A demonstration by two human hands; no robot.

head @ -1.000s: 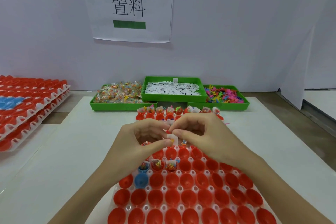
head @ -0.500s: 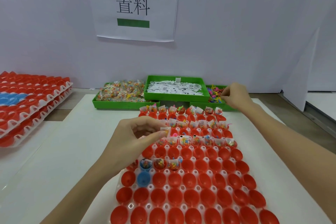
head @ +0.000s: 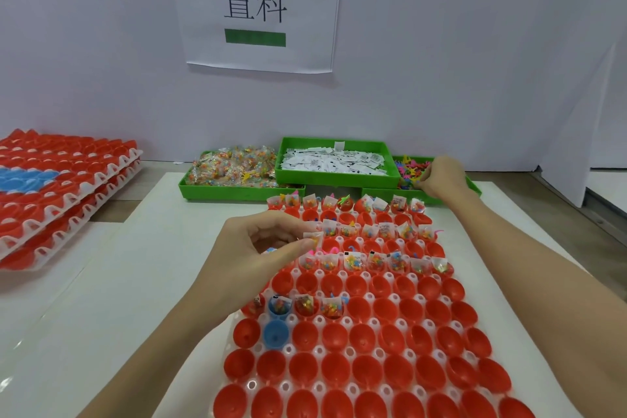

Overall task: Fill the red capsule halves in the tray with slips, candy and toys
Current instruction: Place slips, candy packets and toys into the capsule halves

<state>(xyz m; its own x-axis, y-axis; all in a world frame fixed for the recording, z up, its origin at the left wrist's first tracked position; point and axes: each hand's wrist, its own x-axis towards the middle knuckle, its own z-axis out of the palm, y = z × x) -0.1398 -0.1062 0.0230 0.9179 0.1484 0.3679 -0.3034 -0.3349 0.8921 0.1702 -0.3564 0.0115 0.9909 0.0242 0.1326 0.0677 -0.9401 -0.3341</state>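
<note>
1. Head view: the filling is in progress. The left hand (head: 261, 248) pinches a small packet (head: 314, 237) between thumb and fingers, above the left edge of the tray (head: 395, 299). The packet may be candy or a slip; I cannot tell.
2. The right hand (head: 441, 176) reaches into the toy bin (head: 473, 188) at the far right, fingers curled on the toys (head: 409, 171). Whether it already holds one I cannot tell.
3. The far rows of red capsule halves (head: 373, 373) are filled, and the near rows are open. Next, I think, the packet goes into an unfilled cup.
4. Around: the slip bin (head: 336, 176), the candy bin (head: 237, 190), stacked trays (head: 61, 187) at the left edge, and two blue halves (head: 275, 334). The left forearm lies over the left-side cups.
</note>
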